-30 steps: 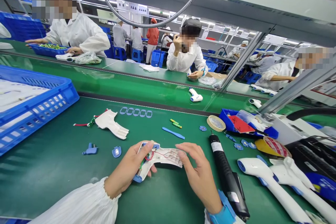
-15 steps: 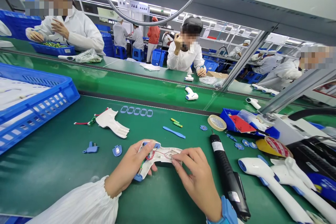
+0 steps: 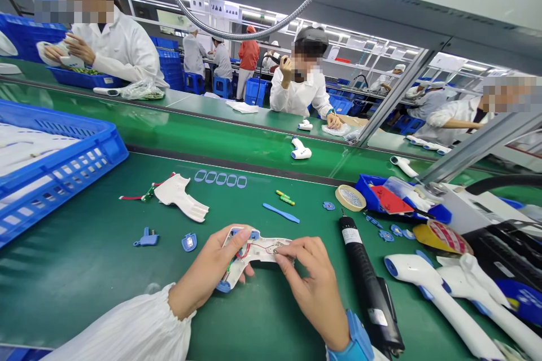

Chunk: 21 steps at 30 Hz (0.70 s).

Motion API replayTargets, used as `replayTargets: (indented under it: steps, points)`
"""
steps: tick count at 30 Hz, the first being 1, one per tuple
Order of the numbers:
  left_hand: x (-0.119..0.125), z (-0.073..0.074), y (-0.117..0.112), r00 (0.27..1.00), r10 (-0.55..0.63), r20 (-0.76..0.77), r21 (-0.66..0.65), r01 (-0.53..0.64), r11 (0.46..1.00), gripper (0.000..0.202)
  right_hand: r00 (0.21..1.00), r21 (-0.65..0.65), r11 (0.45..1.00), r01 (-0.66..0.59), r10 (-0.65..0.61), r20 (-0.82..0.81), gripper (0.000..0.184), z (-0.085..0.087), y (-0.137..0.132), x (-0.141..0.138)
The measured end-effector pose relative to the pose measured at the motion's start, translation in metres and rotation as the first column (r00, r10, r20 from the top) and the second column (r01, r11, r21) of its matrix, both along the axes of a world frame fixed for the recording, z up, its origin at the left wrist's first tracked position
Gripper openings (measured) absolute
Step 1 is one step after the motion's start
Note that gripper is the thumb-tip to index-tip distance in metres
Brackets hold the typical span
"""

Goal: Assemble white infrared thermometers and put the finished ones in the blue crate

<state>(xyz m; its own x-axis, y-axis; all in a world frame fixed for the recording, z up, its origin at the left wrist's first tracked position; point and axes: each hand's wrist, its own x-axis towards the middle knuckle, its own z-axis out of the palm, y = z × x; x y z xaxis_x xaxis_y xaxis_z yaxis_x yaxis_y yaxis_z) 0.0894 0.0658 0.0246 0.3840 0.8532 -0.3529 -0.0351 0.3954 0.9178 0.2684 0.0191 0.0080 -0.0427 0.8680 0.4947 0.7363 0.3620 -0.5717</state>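
My left hand [image 3: 209, 275] grips an open white thermometer-gun half shell [image 3: 256, 251] with red wires and a blue tip, holding it just above the green bench. My right hand [image 3: 311, 285] pinches the shell's handle end with thumb and fingertips. A black electric screwdriver [image 3: 366, 285] lies just right of my right hand. Another white half shell [image 3: 180, 196] with red wire lies further back on the left.
A blue crate [image 3: 51, 163] stands at left. Small blue parts [image 3: 146, 238], a row of blue rings [image 3: 220, 179], a blue pry stick [image 3: 280, 214] and tape rolls [image 3: 349, 197] lie around. Finished white thermometers [image 3: 427, 285] lie at right. Other workers sit across the green conveyor [image 3: 212, 135].
My right hand went from open fingers over the shell's handle to a pinch on it. White thermometers on the conveyor drifted left. The left hand kept its grip.
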Motion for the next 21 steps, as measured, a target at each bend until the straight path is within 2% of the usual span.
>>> replayTargets:
  steps: [6,13,18,21]
  points:
    - [0.001,0.001,-0.002,1.0,-0.006,0.013,0.015,0.006,1.0,0.056,1.0,0.0,1.0,-0.005,0.005,-0.009,0.005,0.003,-0.001,-0.001]
    - [0.002,0.002,-0.002,1.0,-0.012,0.02,0.01,0.012,1.0,0.052,1.0,-0.018,1.0,0.012,-0.013,-0.022,0.005,-0.001,-0.003,-0.001]
    - [0.0,-0.005,-0.001,1.0,-0.001,0.001,0.047,0.001,0.999,0.056,1.0,-0.02,1.0,0.002,-0.002,-0.028,0.005,0.002,-0.003,-0.003]
    - [-0.002,-0.012,0.0,0.999,-0.036,-0.039,0.097,0.039,0.995,0.055,1.0,-0.099,0.995,-0.02,0.019,-0.018,0.005,0.005,-0.001,-0.001]
